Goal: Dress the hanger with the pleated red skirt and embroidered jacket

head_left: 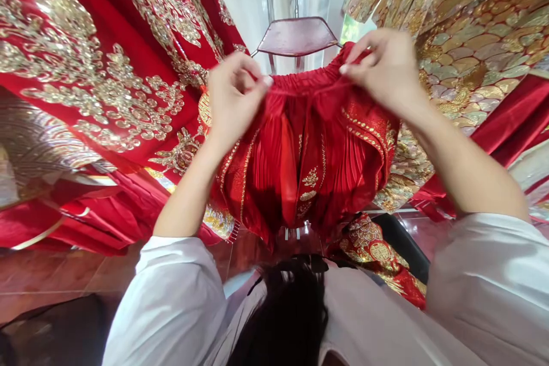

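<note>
White sleeves [167,303] fall from both of the person's arms, and dark hair [291,314] hangs just below the view's centre. Between the arms, a red pleated skirt [309,171] hangs in the air, trimmed with gold embroidery. Its gathered waistband [309,81] is stretched out across the top. The left hand [235,103] grips the band's left end in a narrow pinch, fingers curled in. The right hand [384,68] pinches the other end just as tightly. Below the hem, a red embroidered cloth [377,257] lies beside a black object [403,240] on the reddish tiled floor [55,274]. A red robe with gold embroidery [98,68] spreads on the left, a gold scale-patterned garment [480,51] on the right. Farther off, beyond the skirt, stands a dark red chair [297,37].
</note>
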A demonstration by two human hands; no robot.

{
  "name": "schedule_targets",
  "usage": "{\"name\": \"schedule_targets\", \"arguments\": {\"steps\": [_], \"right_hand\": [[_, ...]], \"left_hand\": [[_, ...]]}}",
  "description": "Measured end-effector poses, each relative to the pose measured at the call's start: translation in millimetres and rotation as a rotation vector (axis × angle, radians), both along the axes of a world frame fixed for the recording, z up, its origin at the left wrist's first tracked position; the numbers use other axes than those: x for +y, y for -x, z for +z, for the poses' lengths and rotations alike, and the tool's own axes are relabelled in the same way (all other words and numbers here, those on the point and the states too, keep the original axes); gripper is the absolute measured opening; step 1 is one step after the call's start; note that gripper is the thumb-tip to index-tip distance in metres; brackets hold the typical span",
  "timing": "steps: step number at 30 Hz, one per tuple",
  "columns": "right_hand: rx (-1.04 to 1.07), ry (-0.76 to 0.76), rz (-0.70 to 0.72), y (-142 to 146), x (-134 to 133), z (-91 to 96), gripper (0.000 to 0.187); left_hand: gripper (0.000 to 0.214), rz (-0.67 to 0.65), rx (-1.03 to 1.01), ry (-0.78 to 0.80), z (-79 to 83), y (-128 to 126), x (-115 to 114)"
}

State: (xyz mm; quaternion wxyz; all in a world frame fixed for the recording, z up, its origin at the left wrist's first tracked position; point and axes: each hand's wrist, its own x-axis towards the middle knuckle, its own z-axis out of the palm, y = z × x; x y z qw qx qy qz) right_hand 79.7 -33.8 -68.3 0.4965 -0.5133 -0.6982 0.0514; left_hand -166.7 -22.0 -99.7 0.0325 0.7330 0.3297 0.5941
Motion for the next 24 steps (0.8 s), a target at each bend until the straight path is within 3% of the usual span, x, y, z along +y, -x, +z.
{"name": "schedule_targets", "arguments": {"steps": [3,5,7,9,12,16,18,21,24], "right_hand": [[-0.025,-0.071,-0.070,-22,4,16.9,0.016],[-0.115,-0.015,-0.073,-28,5,20.0,0.018],[-0.249,0.138,0.017,-28,6,18.6,0.017],[-0.374,0.286,0.220,-27,10,15.6,0.012],[-0.402,0.379,0.521,-26,16,13.4,0.005],[-0.228,0.466,0.652,-12,15,15.3,0.010],[-0.060,0.422,0.670,2,13,15.1,0.014],[0.126,0.247,0.605,24,16,10.9,0.014],[0.020,0.087,0.454,36,22,2.2,0.014]], "left_hand": [[0.042,-0.012,-0.117,-0.047,13.5,23,12],[0.043,-0.059,-0.069,0.023,18.0,32,12],[0.042,-0.115,0.060,0.125,20.9,37,5],[0.039,-0.123,0.180,0.204,23.7,38,-7],[0.031,0.025,0.310,0.204,27.3,36,-24],[0.015,0.413,0.404,0.152,26.6,22,-24],[0.010,0.541,0.352,0.154,23.9,9,-14],[0.006,0.589,0.225,0.095,18.2,-14,5],[0.011,0.390,0.125,0.061,11.2,-34,17]]}}
